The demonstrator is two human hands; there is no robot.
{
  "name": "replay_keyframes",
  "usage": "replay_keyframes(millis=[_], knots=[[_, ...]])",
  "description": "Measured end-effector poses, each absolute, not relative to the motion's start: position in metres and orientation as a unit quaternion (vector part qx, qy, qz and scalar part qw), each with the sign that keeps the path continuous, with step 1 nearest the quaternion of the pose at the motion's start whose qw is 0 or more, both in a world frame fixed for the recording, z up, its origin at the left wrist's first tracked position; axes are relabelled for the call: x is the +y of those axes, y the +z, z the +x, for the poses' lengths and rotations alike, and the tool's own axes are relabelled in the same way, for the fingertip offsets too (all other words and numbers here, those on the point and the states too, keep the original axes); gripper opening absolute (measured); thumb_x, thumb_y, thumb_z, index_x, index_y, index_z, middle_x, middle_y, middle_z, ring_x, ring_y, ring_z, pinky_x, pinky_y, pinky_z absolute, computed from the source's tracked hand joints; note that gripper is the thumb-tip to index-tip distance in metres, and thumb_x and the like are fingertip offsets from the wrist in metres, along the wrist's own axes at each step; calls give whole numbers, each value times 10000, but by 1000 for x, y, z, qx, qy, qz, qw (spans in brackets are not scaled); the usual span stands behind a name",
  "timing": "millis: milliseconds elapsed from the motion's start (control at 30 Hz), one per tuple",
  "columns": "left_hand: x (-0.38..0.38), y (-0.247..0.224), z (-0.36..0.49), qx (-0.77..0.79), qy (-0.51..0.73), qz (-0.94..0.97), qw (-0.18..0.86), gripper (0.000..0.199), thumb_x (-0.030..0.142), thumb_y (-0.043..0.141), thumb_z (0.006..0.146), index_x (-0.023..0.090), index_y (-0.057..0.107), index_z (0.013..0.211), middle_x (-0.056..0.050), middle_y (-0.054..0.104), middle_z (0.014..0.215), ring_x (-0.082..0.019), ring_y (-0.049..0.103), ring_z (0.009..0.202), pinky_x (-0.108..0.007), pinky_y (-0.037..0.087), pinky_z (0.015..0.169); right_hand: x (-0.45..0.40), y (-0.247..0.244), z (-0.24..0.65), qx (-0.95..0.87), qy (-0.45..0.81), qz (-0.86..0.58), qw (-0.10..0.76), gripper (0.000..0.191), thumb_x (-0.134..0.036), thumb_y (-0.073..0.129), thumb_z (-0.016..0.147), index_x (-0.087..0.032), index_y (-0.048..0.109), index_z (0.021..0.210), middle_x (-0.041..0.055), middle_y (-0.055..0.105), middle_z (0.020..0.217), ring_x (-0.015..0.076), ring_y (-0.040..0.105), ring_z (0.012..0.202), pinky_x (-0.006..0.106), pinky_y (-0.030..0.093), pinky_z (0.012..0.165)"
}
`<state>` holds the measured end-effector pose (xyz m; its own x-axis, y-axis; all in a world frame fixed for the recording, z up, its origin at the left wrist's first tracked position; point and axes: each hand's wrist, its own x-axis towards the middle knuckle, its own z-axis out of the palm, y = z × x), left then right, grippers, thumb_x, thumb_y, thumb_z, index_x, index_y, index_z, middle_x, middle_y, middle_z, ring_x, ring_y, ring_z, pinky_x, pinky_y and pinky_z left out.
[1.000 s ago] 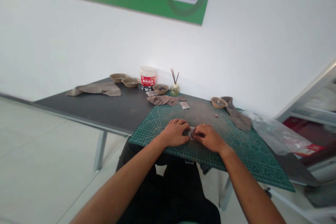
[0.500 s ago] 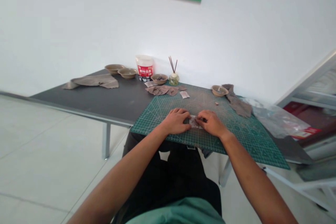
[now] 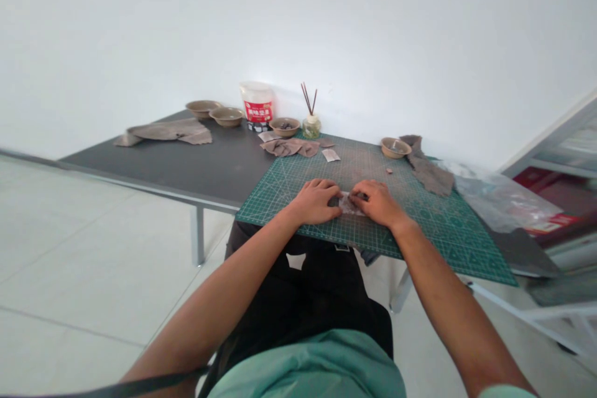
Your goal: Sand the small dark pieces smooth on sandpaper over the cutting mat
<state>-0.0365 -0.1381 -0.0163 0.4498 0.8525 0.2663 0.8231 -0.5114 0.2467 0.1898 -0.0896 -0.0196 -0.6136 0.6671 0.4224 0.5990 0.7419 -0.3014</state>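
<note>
My left hand and my right hand rest on a green cutting mat, fingers closed toward each other. Between them they pinch a small, pale, flat piece of paper or thin clay, partly hidden by my fingertips. A small brown crumb lies on the mat beyond my right hand. A slip of pale paper sits nearer the mat's far edge. A crumpled grey-brown sheet lies along the mat's right side, and another lies at its far left corner.
The dark table holds several tan bowls, a red-labelled white tub, a jar with sticks and a further grey-brown sheet. A plastic bag lies to the right. The wall stands behind.
The view has tilted downward, so the table sits lower relative to the wall poster and more of my green shirt shows. Both hands still hold the piece, which looks flatter than a second ago.
</note>
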Motion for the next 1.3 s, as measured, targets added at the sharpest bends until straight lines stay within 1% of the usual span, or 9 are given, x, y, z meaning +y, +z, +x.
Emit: replay_keyframes(millis=[67, 200, 367, 500, 667, 833, 1000, 1200, 1300], knots=[[-138, -16, -36, 494, 180, 850, 40, 410, 447, 642, 900, 212, 603, 1234, -90, 533, 1370, -303, 463, 1284, -540, 365, 1076, -90, -19, 193, -894, 65, -356, 263, 94, -292, 661, 924, -218, 672, 867, 43, 702, 919, 229, 587, 897, 362, 364, 835], [-137, -17, -37, 493, 178, 851, 40, 406, 445, 642, 879, 247, 602, 1231, -64, 535, 1374, -296, 459, 1287, -509, 364, 1077, -90, -19, 195, -906, 85, -335, 245, 75, -309, 718, 888, -244, 684, 876, 2, 703, 892, 197, 606, 858, 336, 378, 840], [-136, -18, -38, 501, 182, 845, 41, 374, 433, 615, 857, 314, 607, 1212, -25, 541, 1375, -307, 437, 1313, -483, 349, 1095, -87, -18, 199, -888, 72, -371, 262, 79, -283, 654, 930, -222, 683, 888, 47, 699, 949, 233, 584, 931, 365, 360, 865], [-135, -17, -39, 500, 180, 846, 46, 392, 432, 615, 841, 318, 606, 1216, -26, 547, 1370, -309, 437, 1314, -478, 355, 1091, -89, -19, 195, -905, 86, -344, 236, 62, -302, 720, 884, -248, 691, 879, 2, 712, 932, 199, 596, 898, 332, 372, 867], [-135, -16, -38, 503, 178, 845, 44, 394, 437, 602, 847, 314, 606, 1221, -25, 542, 1379, -305, 431, 1321, -471, 337, 1108, -89, -18, 195, -890, 74, -368, 257, 85, -297, 648, 935, -228, 690, 908, 44, 712, 982, 230, 578, 936, 379, 357, 886], [-135, -16, -38, 505, 171, 845, 45, 395, 443, 611, 841, 325, 609, 1218, -19, 546, 1374, -302, 452, 1299, -465, 351, 1099, -91, -17, 199, -908, 103, -331, 237, 90, -329, 713, 892, -243, 697, 867, 1, 718, 910, 188, 609, 858, 329, 397, 859], [-135, -17, -39, 503, 172, 846, 44, 393, 449, 594, 857, 322, 600, 1229, -23, 531, 1394, -304, 426, 1329, -478, 339, 1110, -91, -17, 197, -892, 90, -361, 258, 74, -289, 665, 929, -225, 693, 907, 38, 715, 968, 225, 589, 933, 374, 358, 895], [-134, -18, -39, 500, 172, 847, 45, 411, 453, 607, 849, 330, 597, 1241, -22, 537, 1388, -303, 440, 1315, -481, 350, 1099, -97, -13, 192, -915, 113, -314, 227, 43, -271, 735, 879, -253, 698, 868, -13, 721, 945, 183, 609, 906, 322, 379, 897], [-134, -19, -39, 500, 173, 847, 43, 416, 452, 599, 855, 328, 589, 1252, -26, 522, 1407, -307, 422, 1332, -488, 341, 1106, -94, -13, 191, -901, 100, -342, 247, 38, -269, 681, 915, -236, 701, 910, 27, 717, 974, 214, 594, 934, 367, 360, 907]])
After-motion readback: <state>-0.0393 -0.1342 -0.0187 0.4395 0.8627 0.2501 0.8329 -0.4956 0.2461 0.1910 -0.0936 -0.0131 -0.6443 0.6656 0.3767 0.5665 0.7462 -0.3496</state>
